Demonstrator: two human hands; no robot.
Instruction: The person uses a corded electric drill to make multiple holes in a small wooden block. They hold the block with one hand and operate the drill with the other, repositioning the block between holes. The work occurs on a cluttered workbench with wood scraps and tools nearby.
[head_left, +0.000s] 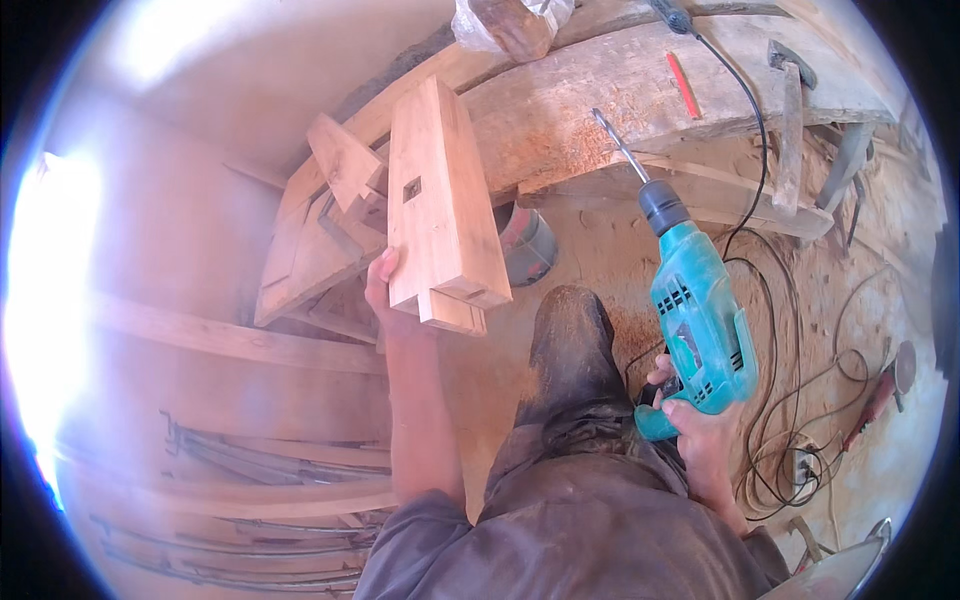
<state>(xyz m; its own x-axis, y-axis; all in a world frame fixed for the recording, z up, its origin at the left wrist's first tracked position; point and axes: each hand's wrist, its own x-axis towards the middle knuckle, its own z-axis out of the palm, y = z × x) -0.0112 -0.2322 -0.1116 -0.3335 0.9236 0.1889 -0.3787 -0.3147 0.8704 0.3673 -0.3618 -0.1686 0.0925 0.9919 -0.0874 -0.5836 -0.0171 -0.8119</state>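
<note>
A thick wooden block, with a small square hole in one face and a tenon at its near end, is tilted up in my left hand. The fingers wrap its left edge near the lower end; the rest of that hand is hidden behind the wood. My right hand grips the handle of a teal power drill. A long drill bit sits in its black chuck and points up and left toward the sawdust-covered bench, apart from the block.
Beyond lies a wooden workbench bearing a red pencil and a hammer. A bucket stands below it. Cables coil on the dusty floor near a red angle grinder. Metal clamps lie at left.
</note>
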